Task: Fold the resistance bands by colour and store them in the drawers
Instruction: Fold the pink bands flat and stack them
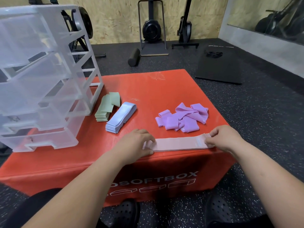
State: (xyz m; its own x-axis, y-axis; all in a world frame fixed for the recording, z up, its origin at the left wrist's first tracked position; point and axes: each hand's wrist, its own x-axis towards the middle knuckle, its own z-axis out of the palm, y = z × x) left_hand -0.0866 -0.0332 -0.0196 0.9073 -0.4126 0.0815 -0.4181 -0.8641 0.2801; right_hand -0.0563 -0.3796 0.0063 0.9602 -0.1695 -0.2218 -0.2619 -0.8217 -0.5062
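A flat stack of pink bands lies along the near edge of the red soft box. My left hand pinches the stack's left end, and my right hand pinches its right end. Behind the stack sits a loose heap of purple bands. Further left lie a folded pile of light blue bands and a folded pile of green bands. A clear plastic drawer unit stands on the box's left side, its drawers pushed in.
The red box stands on black speckled gym floor. A black mat, a foam roller and exercise machines sit behind it by a wooden wall. My black shoes are below the box's front.
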